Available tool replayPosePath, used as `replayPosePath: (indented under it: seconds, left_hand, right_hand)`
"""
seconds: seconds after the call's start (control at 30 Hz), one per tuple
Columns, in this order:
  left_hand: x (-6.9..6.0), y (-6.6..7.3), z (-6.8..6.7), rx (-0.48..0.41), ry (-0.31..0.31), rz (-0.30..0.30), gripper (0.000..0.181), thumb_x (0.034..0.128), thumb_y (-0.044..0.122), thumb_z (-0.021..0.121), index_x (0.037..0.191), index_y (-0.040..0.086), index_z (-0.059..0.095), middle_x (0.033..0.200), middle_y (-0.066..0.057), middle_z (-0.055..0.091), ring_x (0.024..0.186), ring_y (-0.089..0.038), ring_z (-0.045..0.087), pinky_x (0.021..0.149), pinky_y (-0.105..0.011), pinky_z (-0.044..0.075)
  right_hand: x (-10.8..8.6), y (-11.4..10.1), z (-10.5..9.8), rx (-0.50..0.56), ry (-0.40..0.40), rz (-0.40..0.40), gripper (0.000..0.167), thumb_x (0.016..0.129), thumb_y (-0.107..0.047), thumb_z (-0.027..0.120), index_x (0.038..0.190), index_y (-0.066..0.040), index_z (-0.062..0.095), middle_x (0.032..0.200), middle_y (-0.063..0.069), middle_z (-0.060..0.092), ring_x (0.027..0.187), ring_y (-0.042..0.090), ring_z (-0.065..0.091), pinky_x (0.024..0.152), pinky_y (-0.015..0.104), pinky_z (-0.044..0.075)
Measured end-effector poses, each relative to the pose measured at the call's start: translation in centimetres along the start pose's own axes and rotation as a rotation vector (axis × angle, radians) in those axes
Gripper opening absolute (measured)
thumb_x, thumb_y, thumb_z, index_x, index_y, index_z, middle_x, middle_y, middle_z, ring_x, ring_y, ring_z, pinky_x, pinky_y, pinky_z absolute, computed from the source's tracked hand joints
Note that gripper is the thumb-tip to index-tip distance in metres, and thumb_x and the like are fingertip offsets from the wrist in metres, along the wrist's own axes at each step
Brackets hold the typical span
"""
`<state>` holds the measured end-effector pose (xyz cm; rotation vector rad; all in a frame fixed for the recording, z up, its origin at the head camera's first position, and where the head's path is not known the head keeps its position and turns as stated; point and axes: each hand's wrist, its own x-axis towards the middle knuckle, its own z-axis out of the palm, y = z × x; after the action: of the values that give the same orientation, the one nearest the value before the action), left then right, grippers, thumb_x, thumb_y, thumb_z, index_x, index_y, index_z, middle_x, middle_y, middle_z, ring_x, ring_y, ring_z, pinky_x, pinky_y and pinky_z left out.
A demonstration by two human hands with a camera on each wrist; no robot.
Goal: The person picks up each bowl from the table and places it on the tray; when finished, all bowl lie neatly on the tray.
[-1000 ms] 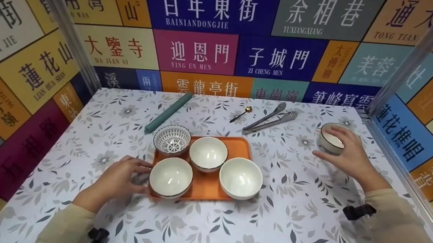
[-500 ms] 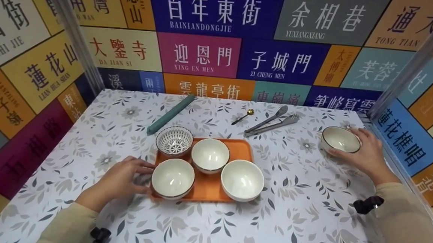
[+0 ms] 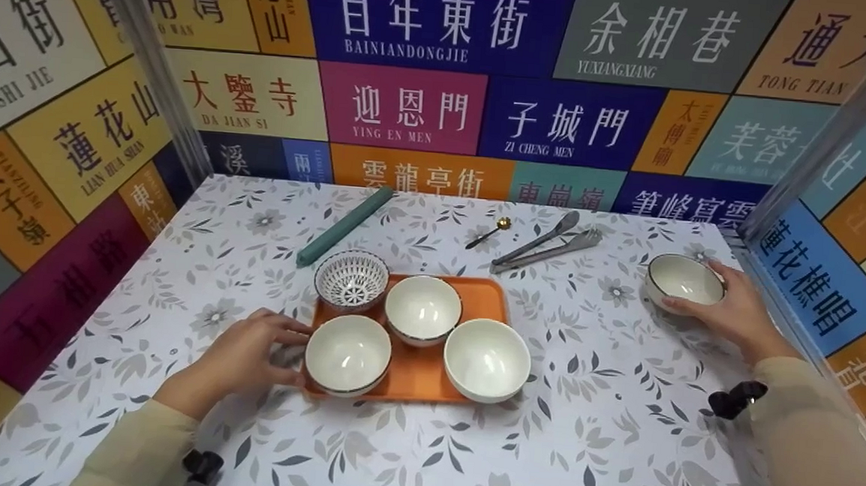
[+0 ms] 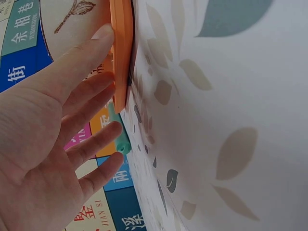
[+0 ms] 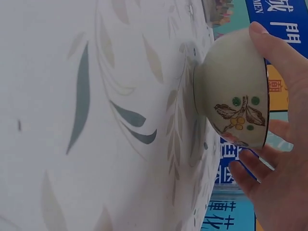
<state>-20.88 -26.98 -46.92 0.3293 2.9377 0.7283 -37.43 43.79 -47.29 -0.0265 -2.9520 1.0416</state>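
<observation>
At the right of the table, a cream bowl with a dark rim (image 3: 686, 282) stands by my right hand (image 3: 741, 307). The right wrist view shows the bowl's painted leaf-and-berry side (image 5: 236, 91), with my thumb on one side and the fingers curving round the other. My left hand (image 3: 249, 356) is beside the left edge of an orange tray (image 3: 486, 295); in the left wrist view its thumb tip (image 4: 103, 33) touches the tray's edge, fingers spread loosely. The tray bears a front left bowl (image 3: 348, 354), a front right bowl (image 3: 487, 360), a middle bowl (image 3: 423, 310) and a black-patterned bowl (image 3: 352, 281).
Behind the tray lies a green rod (image 3: 345, 226), slanting toward the back. Further right are a small dark-handled spoon with a gold end (image 3: 490, 233) and grey metal tongs (image 3: 541, 250). Sign-printed walls (image 3: 404, 106) enclose the flowered tabletop (image 3: 390, 458).
My right hand has shifted from over the bowl's top to its right side, and the bowl's inside is now seen more fully. The left hand stays by the tray.
</observation>
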Motion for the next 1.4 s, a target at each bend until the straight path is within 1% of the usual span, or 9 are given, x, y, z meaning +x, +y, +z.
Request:
replayPosePath:
  seconds: [0.2,0.43,0.63,0.8,0.9,1.0,1.1,1.23,1.4]
  left_hand:
    - [0.0,0.1,0.0,-0.001,-0.001,-0.011,0.06,0.0697,0.03,0.095,0.126,0.023,0.075,0.134,0.006,0.066,0.129,-0.025,0.055,0.111,-0.057,0.044]
    - [-0.1,-0.1,0.1,0.009,0.012,0.01,0.059,0.0701,0.029,0.094,0.125,0.02,0.075,0.134,0.004,0.067,0.127,-0.025,0.056,0.11,-0.056,0.045]
    - [-0.2,-0.2,0.4,0.023,0.015,0.013,0.057,0.0708,0.029,0.095,0.124,0.018,0.076,0.133,0.005,0.068,0.126,-0.023,0.056,0.108,-0.054,0.048]
    - [-0.1,-0.1,0.2,0.015,0.016,0.021,0.057,0.0702,0.029,0.095,0.123,0.018,0.076,0.131,0.004,0.068,0.125,-0.023,0.056,0.108,-0.055,0.047]
    - [0.0,-0.1,0.2,0.014,0.014,0.019,0.058,0.07,0.029,0.095,0.124,0.019,0.076,0.132,0.004,0.068,0.126,-0.024,0.056,0.109,-0.055,0.047]
    - [0.0,-0.1,0.2,0.011,0.015,0.01,0.059,0.0696,0.03,0.095,0.124,0.02,0.075,0.132,0.004,0.068,0.126,-0.024,0.056,0.11,-0.056,0.046]
    - [-0.1,-0.1,0.2,0.011,0.021,0.006,0.06,0.069,0.03,0.095,0.125,0.021,0.075,0.133,0.005,0.067,0.126,-0.024,0.055,0.11,-0.057,0.045]
    - [-0.1,0.0,0.2,0.014,0.019,0.007,0.06,0.0693,0.03,0.095,0.125,0.021,0.075,0.133,0.005,0.067,0.126,-0.024,0.055,0.11,-0.057,0.045]
    - [-0.2,0.1,0.0,0.022,0.018,0.028,0.058,0.0698,0.028,0.095,0.124,0.019,0.076,0.133,0.004,0.068,0.127,-0.025,0.055,0.109,-0.056,0.045]
  right_hand:
    - [0.0,-0.1,-0.1,0.036,-0.045,0.04,0.13,0.08,-0.062,0.081,0.164,-0.001,0.004,0.166,0.037,0.015,0.146,0.058,0.026,0.116,0.073,0.03]
    - [0.1,-0.1,0.3,0.026,0.007,0.055,0.131,0.076,-0.065,0.083,0.163,0.003,0.012,0.161,0.039,0.026,0.14,0.054,0.036,0.112,0.07,0.037]
    - [-0.6,-0.6,0.9,0.022,0.038,0.054,0.13,0.074,-0.065,0.084,0.163,0.001,0.015,0.161,0.037,0.027,0.142,0.055,0.034,0.112,0.07,0.036]
    - [-1.1,-1.6,1.7,0.022,0.032,0.043,0.13,0.073,-0.066,0.085,0.164,-0.001,0.018,0.162,0.036,0.027,0.144,0.055,0.031,0.115,0.07,0.033]
    - [-1.4,-2.8,2.3,0.018,0.019,0.022,0.129,0.071,-0.066,0.086,0.164,-0.004,0.02,0.163,0.033,0.026,0.146,0.055,0.029,0.116,0.071,0.031]
    - [-1.7,-4.2,3.1,0.018,0.012,-0.023,0.128,0.07,-0.065,0.087,0.164,-0.005,0.023,0.164,0.031,0.028,0.147,0.054,0.03,0.116,0.07,0.032]
    - [-2.0,-5.8,4.0,0.031,0.002,-0.081,0.125,0.07,-0.062,0.089,0.163,-0.006,0.026,0.164,0.029,0.03,0.145,0.052,0.035,0.114,0.066,0.038]
    - [-2.4,-7.7,5.3,0.049,-0.013,-0.159,0.119,0.07,-0.057,0.091,0.161,-0.006,0.032,0.161,0.027,0.036,0.138,0.049,0.045,0.105,0.061,0.047]
    - [-2.5,-9.9,6.8,0.064,-0.033,-0.243,0.114,0.069,-0.051,0.094,0.159,-0.008,0.038,0.16,0.023,0.039,0.134,0.048,0.05,0.104,0.06,0.049]
